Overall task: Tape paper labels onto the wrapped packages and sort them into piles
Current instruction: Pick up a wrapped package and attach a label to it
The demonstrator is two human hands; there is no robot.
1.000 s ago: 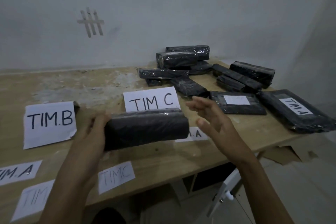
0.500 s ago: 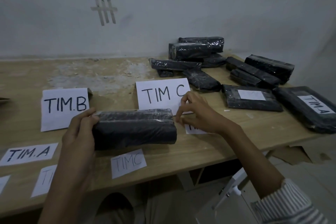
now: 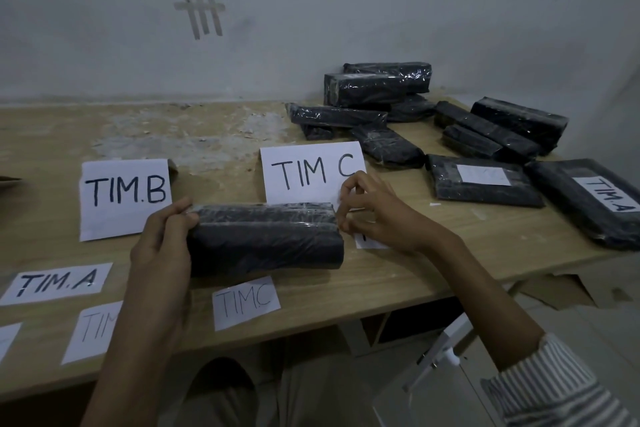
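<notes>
L hand (image 3: 162, 243) grips the left end of a black wrapped pkg (image 3: 266, 239), fingers curled round it, thumb on the top edge. R hand (image 3: 374, 215) is at the pkg's right end w/ fingers bent and tips touching the top corner; can't tell if it pinches anything. The pkg is held lengthwise over the near-middle of the table (image 3: 450, 263), in front of the TIM C sheet (image 3: 311, 170), covering that sheet's lower edge. Can't tell if it rests on the wood.

TIM.B sheet (image 3: 124, 198) lies just left of the L hand. A small TIM.C label (image 3: 246, 302) lies just below the pkg, near the table's front edge. TIM.A label (image 3: 57, 282) is near the left, and another slip (image 3: 367, 243) is partly hidden under the R hand.

Back right corner is crowded: a heap of pkgs (image 3: 377, 87) vs the wall. A pkg w/ blank label (image 3: 485, 180) lies flat in front of the heap. Beside it the TIM.A pkg (image 3: 595, 204) runs close to the right edge. Bare wood shows at back left, btw the sheets and the wall.
</notes>
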